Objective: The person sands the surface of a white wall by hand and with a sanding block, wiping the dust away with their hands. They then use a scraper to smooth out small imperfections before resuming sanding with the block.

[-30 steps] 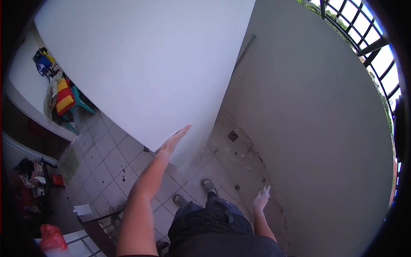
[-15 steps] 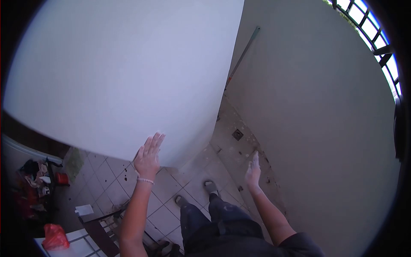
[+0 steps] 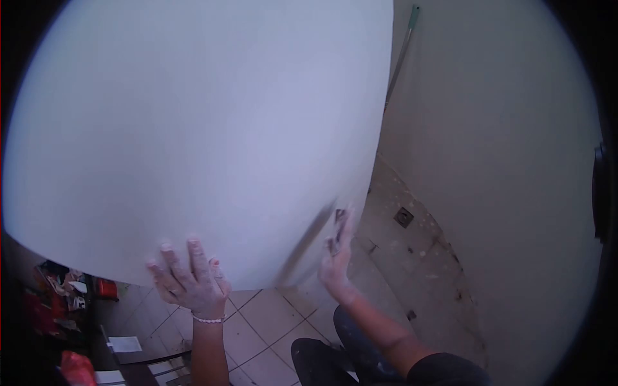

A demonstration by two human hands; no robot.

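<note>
A large, smooth white panel-like surface fills the left and middle of the view, its lower edge just above the tiles. My left hand, dusted with white powder and wearing a bead bracelet, lies with fingers spread over the lower part of that surface. Toward its right edge, my right hand is raised edge-on, fingers stretched upward and also powdery. A dark shadow falls on the white surface beside this hand. Small dark patches show at its fingers.
A pole with a green end leans against the grey wall at the right. A square floor drain lies in the stained floor strip. At lower left are a red bag, a white sheet and piled items.
My view has moved closer to the white surface. My left hand has spread its fingers lower on it, and my right hand has come in from the right to its right edge.
</note>
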